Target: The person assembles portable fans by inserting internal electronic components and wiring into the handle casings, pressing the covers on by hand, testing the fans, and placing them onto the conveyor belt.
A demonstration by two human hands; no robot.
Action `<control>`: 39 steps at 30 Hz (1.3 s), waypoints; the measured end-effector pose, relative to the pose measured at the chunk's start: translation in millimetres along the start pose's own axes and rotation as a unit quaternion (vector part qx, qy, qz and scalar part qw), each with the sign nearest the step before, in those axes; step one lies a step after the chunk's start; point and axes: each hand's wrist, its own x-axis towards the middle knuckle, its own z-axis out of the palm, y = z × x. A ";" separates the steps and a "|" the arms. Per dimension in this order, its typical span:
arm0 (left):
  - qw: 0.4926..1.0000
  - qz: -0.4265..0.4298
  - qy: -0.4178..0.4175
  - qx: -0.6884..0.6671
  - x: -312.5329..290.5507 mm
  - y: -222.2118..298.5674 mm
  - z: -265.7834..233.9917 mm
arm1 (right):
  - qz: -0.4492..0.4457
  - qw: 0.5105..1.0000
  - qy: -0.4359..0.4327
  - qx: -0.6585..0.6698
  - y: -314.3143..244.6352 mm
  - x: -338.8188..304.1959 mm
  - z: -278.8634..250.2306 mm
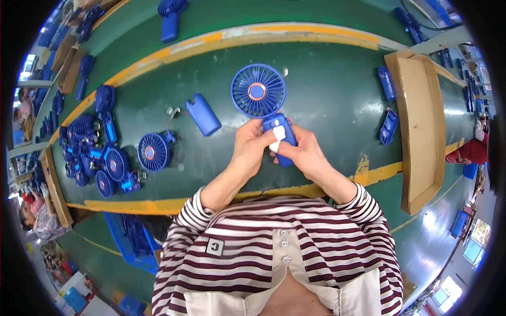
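Observation:
A blue hand-held fan (258, 91) with a round grille and an orange-ringed hub is held upright over the green belt (327, 100). My left hand (252, 147) grips the left side of its handle. My right hand (300, 150) wraps the handle from the right, with a taped white fingertip pressed on the handle's front. A loose blue handle shell (203, 114) lies on the belt just left of my hands. An unfinished fan head with wires (154, 151) lies farther left.
A heap of blue fan heads and parts (97, 158) fills the belt's left end. A long cardboard tray (421, 126) stands at the right, with blue handle pieces (388, 126) beside it. Another fan (169, 18) lies at the far edge. A blue crate (132, 237) sits below left.

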 end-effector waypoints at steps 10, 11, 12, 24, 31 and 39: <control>0.976 0.119 0.008 0.185 -17.5 5.6 -39.3 | -0.272 0.761 0.418 -0.415 -94.5 158.3 -147.0; 0.984 0.083 -0.005 0.157 -21.1 8.5 -38.5 | -0.286 0.653 0.488 -0.504 -98.8 186.5 -179.7; 0.982 0.084 -0.003 0.168 -25.5 8.3 -43.3 | -0.214 0.644 0.489 -0.548 -113.4 201.3 -187.2; 0.940 0.064 0.102 0.319 -86.1 29.5 -88.1 | -0.586 0.605 0.104 -0.530 -90.5 192.2 -5.5; 0.922 0.071 -0.026 0.381 -98.5 -0.6 -71.0 | -0.561 0.612 -0.245 -0.501 -23.8 102.1 199.3; 0.921 0.056 -0.032 0.385 -111.1 -5.1 -77.7 | -0.401 0.817 -0.249 -0.331 -10.9 86.8 189.3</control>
